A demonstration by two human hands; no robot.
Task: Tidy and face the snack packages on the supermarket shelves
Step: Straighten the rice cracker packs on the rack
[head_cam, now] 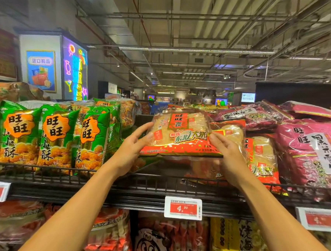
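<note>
A red and clear rice cracker bag (181, 134) is held up above the top shelf, its front facing me. My left hand (131, 146) holds its left edge, thumb on the front. My right hand (226, 153) grips its lower right corner, fingers curled round the edge. Behind it and to the right stand more bags of the same red kind (260, 159). Under the held bag the shelf floor shows a dark gap.
Green snack bags (55, 135) stand in a row on the left. Pink-purple bags (309, 152) are stacked on the right. A black wire rail (154, 180) fronts the shelf, with a red price tag (183, 208) below. Several more bags (155, 238) fill the lower shelf.
</note>
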